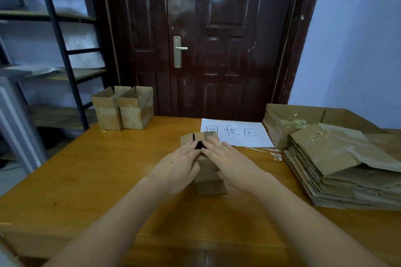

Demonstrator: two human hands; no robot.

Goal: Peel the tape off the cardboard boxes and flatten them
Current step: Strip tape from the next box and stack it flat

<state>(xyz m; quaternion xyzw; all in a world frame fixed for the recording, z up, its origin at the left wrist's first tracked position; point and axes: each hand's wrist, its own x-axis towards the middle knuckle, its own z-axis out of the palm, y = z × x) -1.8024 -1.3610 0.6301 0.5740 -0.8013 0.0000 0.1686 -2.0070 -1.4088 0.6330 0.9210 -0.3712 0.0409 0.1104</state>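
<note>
A small cardboard box (209, 176) lies on its side in the middle of the wooden table (86, 180), its open far end and flaps pointing away from me. My left hand (178, 169) grips its left side, fingers reaching to the dark opening. My right hand (232, 166) lies over the top right of the box, fingers stretched toward a flap with a label. Two more upright open boxes (123, 110) stand at the far left of the table.
A stack of flattened cardboard (338, 165) sits on the right. Behind it is a large open box (290, 119) holding crumpled tape. A white paper sign (236, 134) lies beyond my hands. Tape scraps (271, 153) lie beside the stack. Shelving stands left, a dark door behind.
</note>
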